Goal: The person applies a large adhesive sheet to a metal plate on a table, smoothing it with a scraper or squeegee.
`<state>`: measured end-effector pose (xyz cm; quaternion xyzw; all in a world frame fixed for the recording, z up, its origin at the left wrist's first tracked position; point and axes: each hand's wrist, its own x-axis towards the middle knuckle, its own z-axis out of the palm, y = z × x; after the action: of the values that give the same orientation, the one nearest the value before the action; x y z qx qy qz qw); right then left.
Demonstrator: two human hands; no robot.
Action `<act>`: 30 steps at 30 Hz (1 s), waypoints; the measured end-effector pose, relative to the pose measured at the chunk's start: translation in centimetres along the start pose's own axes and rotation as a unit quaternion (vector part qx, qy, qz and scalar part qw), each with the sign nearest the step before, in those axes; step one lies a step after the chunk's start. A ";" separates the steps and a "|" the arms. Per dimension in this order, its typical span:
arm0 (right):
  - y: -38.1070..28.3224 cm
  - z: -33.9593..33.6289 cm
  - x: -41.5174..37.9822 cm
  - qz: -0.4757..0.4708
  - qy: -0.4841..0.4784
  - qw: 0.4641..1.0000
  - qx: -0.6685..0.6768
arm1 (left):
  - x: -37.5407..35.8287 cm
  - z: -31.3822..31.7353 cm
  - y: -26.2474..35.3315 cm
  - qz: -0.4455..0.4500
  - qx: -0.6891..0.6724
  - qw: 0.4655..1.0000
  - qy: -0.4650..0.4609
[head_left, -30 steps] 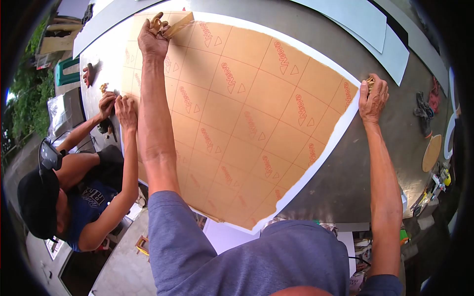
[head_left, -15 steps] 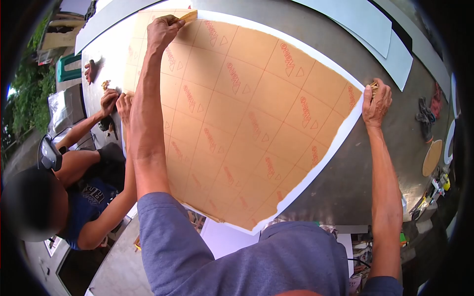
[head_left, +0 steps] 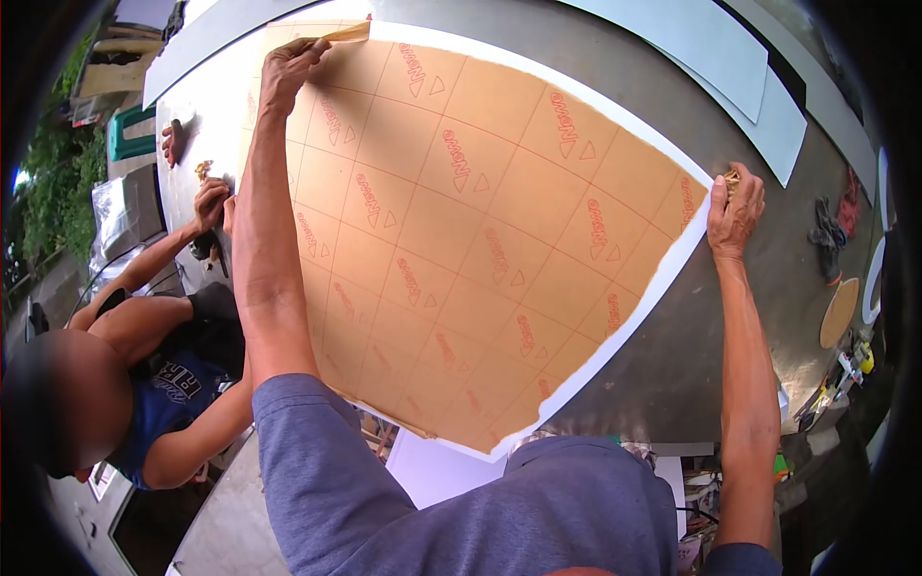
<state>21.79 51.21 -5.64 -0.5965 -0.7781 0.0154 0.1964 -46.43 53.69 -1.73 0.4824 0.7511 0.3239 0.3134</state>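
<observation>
Left hand (head_left: pixel 287 75) is pinching a brown strip (head_left: pixel 348 34), right hand (head_left: pixel 735 219) clutching crumpled paper (head_left: pixel 732 182); co-worker's hand (head_left: pixel 210 203) is crowding the sheet (head_left: pixel 480 163)

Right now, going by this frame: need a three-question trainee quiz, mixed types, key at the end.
1. What does the bare right hand hold? A: a black glove. B: a crumpled wad of tan paper. C: a blue cloth.
2. Fill in: the bare ___ hand grips a turned-back tan paper strip near the far edge of the large white sheet.
3. True or false: the red-printed tan covering paper reaches every edge of that sheet.
Key: 1 B; 2 left hand; 3 false, a white margin shows.
</observation>
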 end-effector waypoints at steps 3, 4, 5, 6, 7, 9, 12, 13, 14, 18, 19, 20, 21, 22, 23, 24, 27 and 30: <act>-0.1 -0.1 0.0 -0.001 -0.002 1.000 -0.001 | 0.2 -0.6 -0.6 -0.065 0.012 0.997 0.044; -0.1 -0.1 0.1 -0.002 -0.003 1.000 -0.002 | 0.3 -0.7 -0.9 -0.079 0.010 0.995 0.065; -0.1 -0.1 0.1 0.000 -0.004 1.000 -0.003 | 0.5 -0.8 -1.1 -0.093 0.009 0.992 0.085; -0.1 -0.1 0.1 0.002 -0.007 1.000 -0.004 | 0.7 -0.7 -1.4 -0.107 0.007 0.989 0.105; -0.1 -0.1 0.1 0.003 -0.009 1.000 -0.005 | 0.7 -0.6 -1.3 -0.111 0.000 0.986 0.124; -0.2 -0.1 0.1 -0.001 -0.005 1.000 -0.002 | 0.8 -0.5 -1.1 -0.120 -0.014 0.979 0.164; -0.2 -0.2 0.1 0.000 -0.009 1.000 -0.002 | 1.3 -1.2 -2.0 -0.150 -0.070 0.969 0.182; -0.3 -0.3 0.1 0.002 -0.013 1.000 -0.002 | 1.5 -1.3 -1.9 -0.159 -0.091 0.965 0.189; -0.3 -0.3 0.1 0.004 -0.013 1.000 -0.002 | 1.3 -1.3 -1.5 -0.163 -0.102 0.960 0.202; -0.2 -0.2 0.1 0.004 -0.013 1.000 -0.001 | 2.4 -2.1 -2.9 -0.182 -0.168 0.939 0.239; -0.2 -0.3 0.1 0.002 -0.012 1.000 -0.001 | 2.3 -2.2 -2.6 -0.185 -0.187 0.931 0.252; -0.2 -0.3 0.1 0.002 -0.012 1.000 0.002 | 2.3 -2.3 -2.3 -0.188 -0.206 0.923 0.264; -0.3 -0.3 0.1 0.001 -0.012 1.000 0.005 | 2.3 -2.4 -2.0 -0.196 -0.206 0.920 0.270; -0.3 -0.3 0.1 0.000 -0.011 1.000 0.007 | 2.3 -2.6 -1.8 -0.203 -0.206 0.917 0.276; -0.3 -0.3 0.1 -0.002 -0.010 1.000 0.003 | 2.3 -2.7 -1.8 -0.210 -0.206 0.913 0.283; -0.2 -0.3 0.1 -0.004 -0.008 1.000 -0.001 | 2.3 -2.9 -1.9 -0.213 -0.230 0.908 0.280; -0.2 -0.2 0.1 -0.001 -0.010 1.000 -0.007 | 3.5 -3.7 -2.4 -0.220 -0.338 0.876 0.264; -0.3 -0.3 0.1 -0.005 -0.013 1.000 -0.007 | 6.6 -6.1 -7.8 -0.183 -0.531 0.818 0.125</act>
<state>21.53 51.16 -5.28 -0.5937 -0.7838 0.0167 0.1816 -57.51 56.10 -5.28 0.0501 0.5696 0.6667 0.4781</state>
